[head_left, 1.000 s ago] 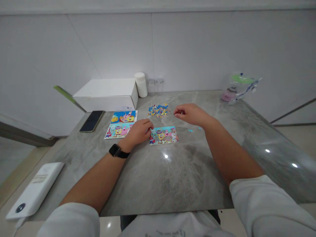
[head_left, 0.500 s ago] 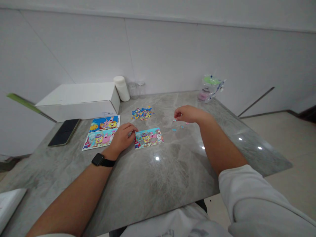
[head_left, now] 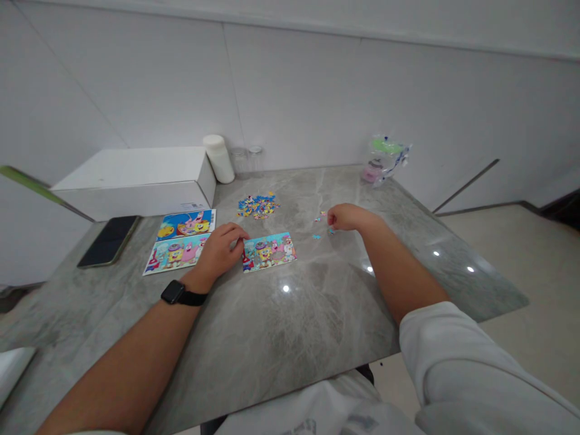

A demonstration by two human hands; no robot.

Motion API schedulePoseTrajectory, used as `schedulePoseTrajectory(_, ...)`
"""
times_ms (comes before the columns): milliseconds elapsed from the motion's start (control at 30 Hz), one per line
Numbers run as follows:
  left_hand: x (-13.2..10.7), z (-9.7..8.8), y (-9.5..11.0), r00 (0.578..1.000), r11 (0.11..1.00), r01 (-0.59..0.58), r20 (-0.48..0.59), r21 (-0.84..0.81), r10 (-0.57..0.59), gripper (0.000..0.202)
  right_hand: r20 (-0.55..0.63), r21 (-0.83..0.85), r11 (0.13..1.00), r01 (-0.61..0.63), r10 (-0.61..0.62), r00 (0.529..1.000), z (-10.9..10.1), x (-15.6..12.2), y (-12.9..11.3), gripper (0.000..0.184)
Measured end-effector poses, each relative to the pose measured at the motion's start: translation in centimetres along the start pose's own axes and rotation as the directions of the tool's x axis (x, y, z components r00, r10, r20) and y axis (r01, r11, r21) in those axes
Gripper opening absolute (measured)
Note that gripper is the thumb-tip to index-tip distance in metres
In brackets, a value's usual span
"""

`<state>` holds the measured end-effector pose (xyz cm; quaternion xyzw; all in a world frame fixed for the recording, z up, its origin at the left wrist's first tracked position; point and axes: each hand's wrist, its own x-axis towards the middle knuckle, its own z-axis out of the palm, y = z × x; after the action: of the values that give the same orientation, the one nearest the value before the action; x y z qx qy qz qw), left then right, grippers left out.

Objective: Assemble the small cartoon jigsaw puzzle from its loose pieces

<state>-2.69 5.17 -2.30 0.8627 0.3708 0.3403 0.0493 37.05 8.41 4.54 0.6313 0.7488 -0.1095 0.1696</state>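
Note:
My left hand [head_left: 220,249], with a black watch on its wrist, rests curled on the grey table [head_left: 290,326], its fingertips on the left edge of a small cartoon jigsaw picture [head_left: 270,251]. My right hand [head_left: 347,217] is down at the table further right, fingers pinched among a few loose blue and pink puzzle pieces [head_left: 317,236]; what it pinches is too small to name. A heap of loose pieces [head_left: 257,205] lies beyond the picture.
Two more cartoon picture cards [head_left: 181,238] lie left of my left hand. A black phone [head_left: 107,240], a white box [head_left: 136,181], a white jar [head_left: 218,158], two clear jars [head_left: 248,159] and a plastic bag [head_left: 385,158] stand along the back and sides.
My right hand has dropped from above the table to the loose pieces on the right. My head has turned right. The left hand stays at the picture's edge.

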Motion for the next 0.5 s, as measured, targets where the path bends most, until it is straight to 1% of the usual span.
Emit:
schedulePoseTrajectory(100, 0.0, 0.0, 0.0, 1.0, 1.0, 0.002, -0.008, -0.012, -0.002, 0.02, 0.064, -0.058, 0.998, -0.032, 0.036, 0.997, 0.5, 0.2, -0.4, 0.029)
schedulePoseTrajectory(200, 0.0, 0.1, -0.2, 1.0, 1.0, -0.001, -0.013, -0.02, 0.0, 0.02, 0.072, -0.094, 0.995, -0.014, 0.021, 0.997, 0.9, 0.5, -0.7, 0.029)
schedulePoseTrajectory(300, -0.1, 0.2, -0.3, 1.0, 1.0, 0.006, -0.012, -0.021, -0.006, 0.02, 0.079, -0.079, 0.997, 0.017, -0.01, 0.997, 1.1, 0.9, -0.9, 0.03)
schedulePoseTrajectory(367, -0.1, 0.2, -0.3, 1.0, 1.0, 0.017, -0.012, -0.019, -0.017, 0.02, 0.071, -0.054, 0.998, 0.035, -0.032, 0.997, 1.3, 1.1, -1.0, 0.03)
schedulePoseTrajectory(500, -0.1, 0.2, -0.2, 1.0, 1.0, 0.026, -0.001, -0.016, -0.026, 0.02, -0.003, 0.028, 0.997, 0.073, -0.073, 0.997, 1.6, 1.3, -1.0, 0.026)
